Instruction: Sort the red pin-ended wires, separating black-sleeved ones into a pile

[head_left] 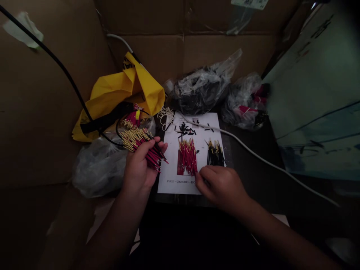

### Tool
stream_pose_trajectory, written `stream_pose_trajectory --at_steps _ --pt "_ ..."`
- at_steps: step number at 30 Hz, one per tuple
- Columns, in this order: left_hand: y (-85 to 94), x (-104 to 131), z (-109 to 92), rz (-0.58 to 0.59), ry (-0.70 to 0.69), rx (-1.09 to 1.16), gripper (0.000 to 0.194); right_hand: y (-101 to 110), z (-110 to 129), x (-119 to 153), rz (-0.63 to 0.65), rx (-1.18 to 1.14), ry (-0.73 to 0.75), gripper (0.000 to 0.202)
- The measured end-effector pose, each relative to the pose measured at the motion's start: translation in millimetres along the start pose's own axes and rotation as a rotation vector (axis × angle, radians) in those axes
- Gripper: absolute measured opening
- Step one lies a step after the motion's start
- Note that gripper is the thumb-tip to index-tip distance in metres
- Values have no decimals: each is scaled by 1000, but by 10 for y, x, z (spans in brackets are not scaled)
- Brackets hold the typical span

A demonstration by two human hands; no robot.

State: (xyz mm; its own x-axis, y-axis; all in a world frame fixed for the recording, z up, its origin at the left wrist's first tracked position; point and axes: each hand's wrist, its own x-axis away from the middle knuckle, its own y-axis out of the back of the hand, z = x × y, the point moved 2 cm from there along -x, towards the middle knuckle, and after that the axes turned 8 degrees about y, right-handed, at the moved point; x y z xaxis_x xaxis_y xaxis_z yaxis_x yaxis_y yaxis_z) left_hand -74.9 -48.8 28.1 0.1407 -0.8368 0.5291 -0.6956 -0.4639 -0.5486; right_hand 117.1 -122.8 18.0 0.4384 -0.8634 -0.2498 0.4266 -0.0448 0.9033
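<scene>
My left hand [142, 161] is closed around a bundle of wires [136, 140], red and some black, with gold-coloured ends fanned toward the upper left. On a printed white sheet [168, 185] lies a pile of red wires [188, 155] with similar gold tips. My right hand [218, 183] is curled, its thumb and finger pinched at the lower end of this red pile. Whether a wire is between those fingertips is too small to tell. Just beyond the right hand lies a pile of black wires [216, 153]. Short black tube pieces [185, 129] are scattered higher on the sheet.
A yellow bag [112, 88] and a clear plastic bag [98, 165] lie at the left. Filled plastic bags [199, 90] stand at the back. A white cable [253, 148] crosses the dark table, and a black cable [62, 67] hangs at the left. Cardboard walls [146, 48] enclose the table.
</scene>
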Motion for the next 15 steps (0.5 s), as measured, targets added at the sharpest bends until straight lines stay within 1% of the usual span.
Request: stream_pose_trajectory --at_steps 2,6,8,9,10,12,13,15 --pt "19 19 41 4 25 -27 22 -53 17 -113 49 64 -46 28" --pt "52 64 143 28 59 -112 33 -134 116 -308 123 120 -66 28" --pt "66 88 171 42 77 -155 33 -124 150 -357 127 112 -79 32" --pt "70 101 179 49 88 -175 32 -101 156 -371 108 89 -94 33" --pt "70 116 185 57 99 -194 30 -70 155 -379 78 42 -113 35" --pt "58 146 200 80 108 -227 28 -4 138 -388 15 -130 -156 39" --pt "46 160 211 97 106 -239 27 19 127 -392 0 -247 -176 40" --pt "18 182 249 138 107 -259 22 35 112 -397 8 -472 -208 41"
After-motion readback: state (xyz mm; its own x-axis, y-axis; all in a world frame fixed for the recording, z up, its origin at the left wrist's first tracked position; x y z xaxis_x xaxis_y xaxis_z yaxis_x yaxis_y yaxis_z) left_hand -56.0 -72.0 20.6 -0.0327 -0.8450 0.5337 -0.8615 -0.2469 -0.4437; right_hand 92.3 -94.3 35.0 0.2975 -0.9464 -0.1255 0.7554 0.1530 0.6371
